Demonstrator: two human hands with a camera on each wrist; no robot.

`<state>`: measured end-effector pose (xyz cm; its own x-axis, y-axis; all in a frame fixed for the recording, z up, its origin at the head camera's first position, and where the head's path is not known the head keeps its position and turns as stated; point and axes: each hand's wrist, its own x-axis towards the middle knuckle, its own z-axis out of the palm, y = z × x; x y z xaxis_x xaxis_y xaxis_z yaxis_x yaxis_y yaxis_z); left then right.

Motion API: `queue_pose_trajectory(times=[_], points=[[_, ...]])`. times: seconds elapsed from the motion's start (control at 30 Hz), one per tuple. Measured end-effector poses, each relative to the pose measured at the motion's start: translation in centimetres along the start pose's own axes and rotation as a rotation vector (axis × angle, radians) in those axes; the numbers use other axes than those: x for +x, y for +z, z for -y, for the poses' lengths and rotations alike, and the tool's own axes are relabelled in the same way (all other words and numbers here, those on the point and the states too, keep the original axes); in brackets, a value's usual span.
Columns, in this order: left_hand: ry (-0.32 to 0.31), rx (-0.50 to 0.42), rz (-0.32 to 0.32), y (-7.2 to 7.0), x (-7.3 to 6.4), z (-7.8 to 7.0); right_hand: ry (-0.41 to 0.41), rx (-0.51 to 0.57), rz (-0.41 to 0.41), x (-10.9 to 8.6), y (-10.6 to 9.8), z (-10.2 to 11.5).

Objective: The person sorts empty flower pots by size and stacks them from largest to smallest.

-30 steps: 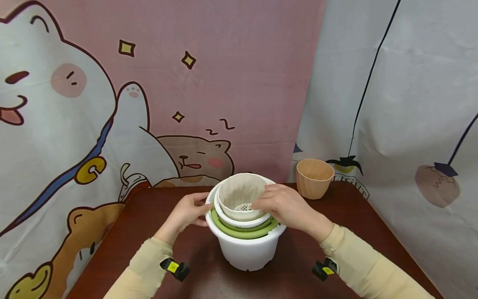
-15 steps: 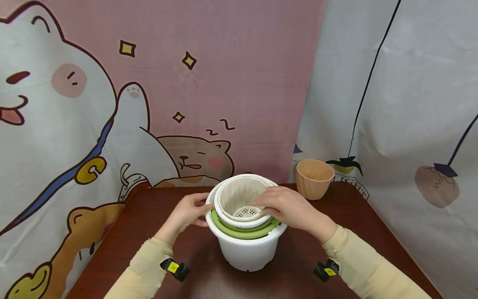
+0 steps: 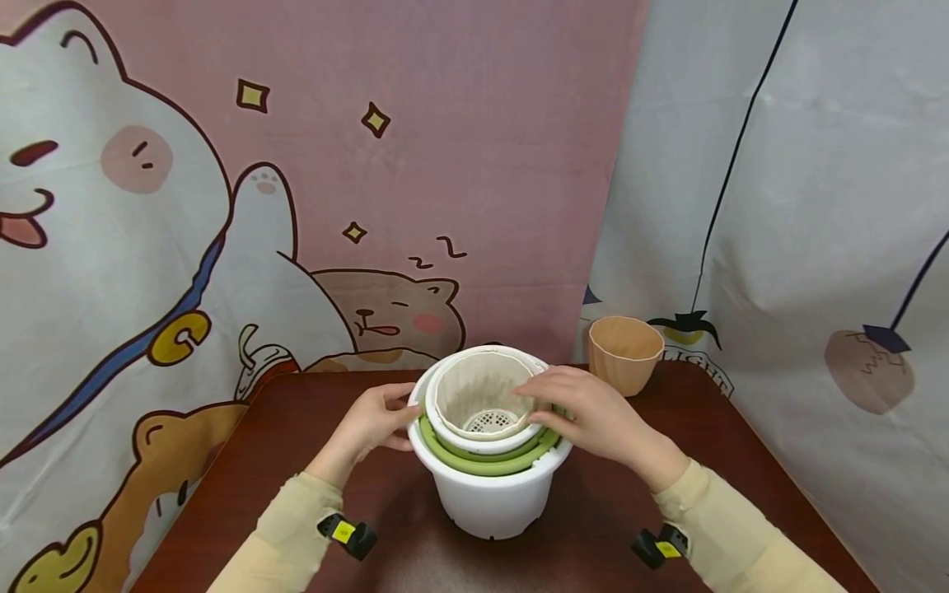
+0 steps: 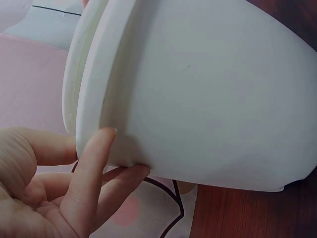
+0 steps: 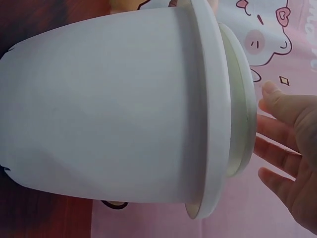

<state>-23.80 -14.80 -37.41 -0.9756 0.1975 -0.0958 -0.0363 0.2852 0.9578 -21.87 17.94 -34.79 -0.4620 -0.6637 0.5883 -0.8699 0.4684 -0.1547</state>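
Observation:
A large white flowerpot point(image 3: 493, 504) stands upright on the table, with smaller pots nested in it. Inside it I see a green pot point(image 3: 489, 466), then a white pot rim point(image 3: 483, 446), and innermost a cream pot point(image 3: 474, 385) with a perforated bottom. My left hand point(image 3: 374, 422) grips the big pot's left rim, thumb on one side and fingers beneath, as the left wrist view confirms. My right hand point(image 3: 589, 413) hovers over the right side of the nested rims. Its fingers point(image 5: 280, 126) are spread and loosely bent, holding nothing; any light touch on a rim is unclear.
A peach-coloured pot point(image 3: 623, 362) stands at the table's back right corner. The dark red-brown table point(image 3: 356, 527) ends against a printed cloth backdrop point(image 3: 474, 165) behind and at the sides.
The right hand has drawn back to the right from the cream pot's rim, its fingers loosening. The cream pot has settled slightly lower and more level. The left hand stays put.

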Motion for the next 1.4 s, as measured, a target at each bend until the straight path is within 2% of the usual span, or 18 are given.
queue_pose_trajectory(times=[0.17, 0.5, 0.7, 1.03, 1.4], points=[[-0.002, -0.005, -0.005, 0.1, 0.1, 0.2, 0.028, -0.003, -0.030, -0.6, -0.2, -0.1], [0.000, -0.002, -0.003, 0.0, 0.1, 0.3, 0.158, 0.004, -0.074, -2.0, -0.5, -0.4], [-0.004, -0.004, -0.013, 0.1, 0.1, 0.3, 0.189, 0.000, -0.128, -2.9, -0.7, -1.0], [-0.003, 0.001, -0.017, 0.1, 0.1, 0.3, 0.316, -0.033, -0.148, -4.8, -0.7, -2.0], [-0.009, 0.003, -0.015, 0.1, 0.2, 0.3, 0.354, -0.074, -0.173, -6.7, -0.1, -3.7]])
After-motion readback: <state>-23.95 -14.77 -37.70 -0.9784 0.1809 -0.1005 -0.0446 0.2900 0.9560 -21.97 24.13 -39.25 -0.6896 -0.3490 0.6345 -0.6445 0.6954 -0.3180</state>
